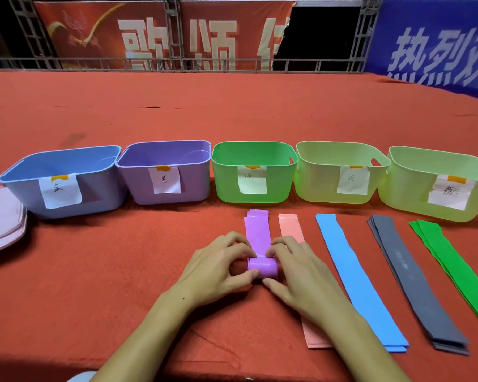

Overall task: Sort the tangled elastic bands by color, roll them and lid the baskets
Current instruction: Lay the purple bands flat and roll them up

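Head view. A red cloth-covered table [122, 271] fills the frame. Across the middle stands a row of five open baskets, each with a paper label on its front: from left to right a blue basket [22, 188], a purple basket [138, 186], a green basket [226, 186], a pale yellow-green basket [318, 183] and a second pale green basket [406, 199] at the right edge. The first three touch or nearly touch one another. At the far left edge lies a stack of pink lids [0, 219], just beside the blue basket.

In the lower centre, the left hand [218, 266] and right hand [295, 274] meet on the purple band [258, 232]. Its near end is wound into a short roll, and the unrolled length runs away toward the green basket. Both hands have fingers curled over the roll from above with thumbs pressing at its near side, holding it between them.

To the right of the roll, flat strips lie side by side on the cloth, apart from each other: a pink band [290, 227], partly under the right forearm, a blue band [351, 271], a grey band stack [406, 271] and a green band stack [447, 263] running to the lower right edge.

Red and blue banners hang behind a metal rail in the upper frame.
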Tool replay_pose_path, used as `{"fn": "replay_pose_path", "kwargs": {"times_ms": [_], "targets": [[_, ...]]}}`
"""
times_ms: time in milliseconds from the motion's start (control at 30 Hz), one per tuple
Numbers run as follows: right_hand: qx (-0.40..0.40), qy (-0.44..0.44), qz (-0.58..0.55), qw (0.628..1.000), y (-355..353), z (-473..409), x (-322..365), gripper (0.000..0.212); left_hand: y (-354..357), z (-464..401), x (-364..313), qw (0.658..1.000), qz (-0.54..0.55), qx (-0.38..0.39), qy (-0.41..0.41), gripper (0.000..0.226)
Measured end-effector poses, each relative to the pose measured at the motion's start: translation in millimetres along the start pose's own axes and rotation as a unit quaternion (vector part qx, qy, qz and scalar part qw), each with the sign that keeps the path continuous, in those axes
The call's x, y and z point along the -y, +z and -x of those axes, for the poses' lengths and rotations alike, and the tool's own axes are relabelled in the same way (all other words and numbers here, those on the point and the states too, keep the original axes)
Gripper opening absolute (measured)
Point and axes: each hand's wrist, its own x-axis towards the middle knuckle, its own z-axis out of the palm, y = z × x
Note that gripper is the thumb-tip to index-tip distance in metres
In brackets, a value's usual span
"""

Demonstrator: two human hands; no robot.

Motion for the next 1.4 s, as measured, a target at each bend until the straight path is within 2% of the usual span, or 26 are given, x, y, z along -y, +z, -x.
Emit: {"fn": "replay_pose_path", "kwargs": {"times_ms": [333, 633, 1000, 1167, 1400], "targets": [[0.018, 0.015, -0.034, 0.999, -6.9, -1.3, 3.0, 0.039, -3.3, -0.6, -6.9, 0.999, -0.033, 0.005, -0.014, 0.039], [0.036, 0.01, -0.04, 0.999, -0.5, -10.8, -7.6, 0.034, 0.7, -2.8, -5.0, 0.999, 0.023, -0.016, -0.037, 0.043], [0.079, 0.036, -0.029, 0.996, 3.6, -28.5, -17.1, 0.044, 5.2, -15.6, 3.6, 0.994, 0.094, -0.02, -0.056, 0.045], [0.056, 0.044, -0.069, 0.995, -5.1, -30.6, -9.9, 0.049, 9.4, -21.1, 10.0, 0.989, 0.118, -0.018, -0.083, 0.041], [0.072, 0.062, -0.028, 0.995, -10.2, -43.6, -10.0, 0.055, 15.2, -29.4, 11.8, 0.986, 0.112, -0.031, -0.115, 0.042]]}}
